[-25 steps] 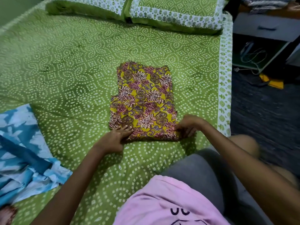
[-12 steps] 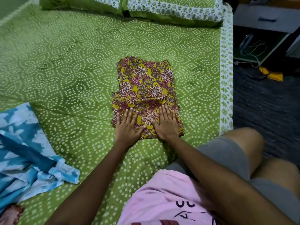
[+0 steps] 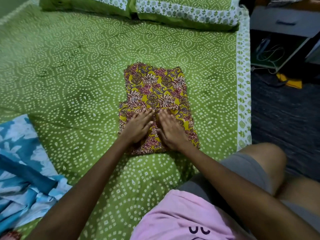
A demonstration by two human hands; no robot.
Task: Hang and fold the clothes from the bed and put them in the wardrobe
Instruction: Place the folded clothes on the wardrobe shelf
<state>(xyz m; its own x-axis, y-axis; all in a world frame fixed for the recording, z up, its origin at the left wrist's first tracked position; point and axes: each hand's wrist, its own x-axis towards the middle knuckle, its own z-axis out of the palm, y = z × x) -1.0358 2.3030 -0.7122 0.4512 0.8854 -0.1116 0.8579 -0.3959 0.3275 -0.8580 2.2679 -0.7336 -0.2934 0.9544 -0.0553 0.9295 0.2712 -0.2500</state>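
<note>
Green patterned bedsheet [image 3: 69, 70] carries two pillows [image 3: 187, 11] beyond the hands, one folded yellow floral garment [image 3: 155, 89], and one blue-white cloth [image 3: 22, 161] off to the left. Left hand [image 3: 138, 125] and right hand [image 3: 170, 129] lie flat, fingers straight, pressing the garment's near half side by side. Half a second ago they sat nearer its bottom edge.
</note>
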